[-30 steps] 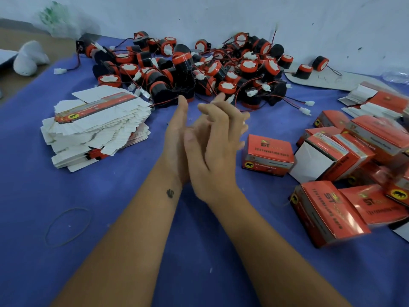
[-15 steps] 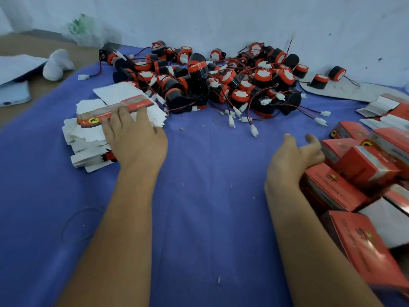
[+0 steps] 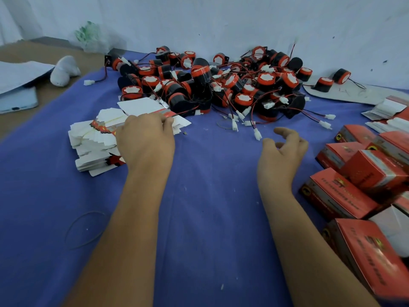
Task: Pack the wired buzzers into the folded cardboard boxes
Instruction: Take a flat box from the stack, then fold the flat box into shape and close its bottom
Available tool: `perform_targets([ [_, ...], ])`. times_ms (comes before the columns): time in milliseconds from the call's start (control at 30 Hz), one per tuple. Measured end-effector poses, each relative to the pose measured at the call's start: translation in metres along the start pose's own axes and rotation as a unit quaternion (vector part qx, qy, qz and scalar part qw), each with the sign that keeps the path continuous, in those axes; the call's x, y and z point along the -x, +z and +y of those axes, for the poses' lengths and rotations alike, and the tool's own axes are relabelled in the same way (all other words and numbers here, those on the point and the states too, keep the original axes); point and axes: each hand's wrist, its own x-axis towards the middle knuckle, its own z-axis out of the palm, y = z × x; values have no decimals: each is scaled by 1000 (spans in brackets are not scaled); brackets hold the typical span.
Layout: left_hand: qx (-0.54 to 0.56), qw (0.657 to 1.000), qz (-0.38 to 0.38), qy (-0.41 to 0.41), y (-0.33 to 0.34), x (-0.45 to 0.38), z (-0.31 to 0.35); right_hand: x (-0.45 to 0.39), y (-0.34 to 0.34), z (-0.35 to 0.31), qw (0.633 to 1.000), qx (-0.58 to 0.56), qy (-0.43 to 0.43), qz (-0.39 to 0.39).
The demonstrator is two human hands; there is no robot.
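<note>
Two hands work over a blue cloth (image 3: 205, 196), bare between them. Left hand (image 3: 145, 141) curls its fingers onto the flat box stack (image 3: 95, 138) beneath it. Right hand (image 3: 282, 151) hovers loose, holding nothing, wired buzzers (image 3: 221, 85) heaped just beyond, folded boxes (image 3: 358, 173) crowding its outer side.
</note>
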Motion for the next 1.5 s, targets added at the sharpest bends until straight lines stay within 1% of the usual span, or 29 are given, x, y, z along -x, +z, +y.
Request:
perform_targets([
  [100,-11,999,33,35,-2,5,9,7,3,-1,995,30,-82,-41],
  [167,-7,996,49,75,-4,12,17,12,5,-1,986,45,-128,-92],
  [267,1,988,56,141,-3,24,34,17,8,1,963,78,-195,-167],
  [367,-6,976,51,210,-1,38,52,16,8,2,942,90,-251,-205],
  [433,-2,969,49,242,1,46,60,15,9,3,935,117,-269,-200],
  [533,11,961,27,276,8,52,62,12,8,4,926,184,-287,-161],
  [600,44,955,42,291,8,51,62,10,6,6,923,197,-300,-141],
  [667,116,950,106,271,5,48,61,10,4,6,936,182,-262,-148],
  [700,150,950,132,241,3,46,59,10,4,7,947,169,-229,-153],
  [733,185,951,137,206,3,43,57,10,4,7,956,153,-197,-154],
  [800,290,945,87,125,2,37,51,10,3,6,969,119,-154,-153],
  [867,397,915,12,62,4,31,45,12,1,1,976,66,-119,-168],
  [933,444,894,-34,49,8,29,39,15,1,-5,978,-3,-92,-185],
  [1000,461,884,-57,55,13,30,38,17,1,-8,975,-58,-72,-200],
  [1100,492,864,-91,49,16,31,39,16,1,-9,971,-100,-55,-209],
  [1200,520,844,-116,56,17,32,41,16,1,-8,970,-112,-65,-206],
  [1300,544,827,-121,77,16,33,42,18,2,-4,974,-76,-97,-193],
  [1333,541,829,-111,89,16,33,42,18,2,-2,974,-59,-114,-188],
  [1367,522,842,-91,104,16,34,42,18,2,-1,973,-44,-135,-184],
  [1433,461,875,-29,142,14,34,43,17,0,-1,966,-9,-190,-173],
  [1500,413,892,29,184,11,33,44,16,-2,-2,951,48,-264,-155],
])
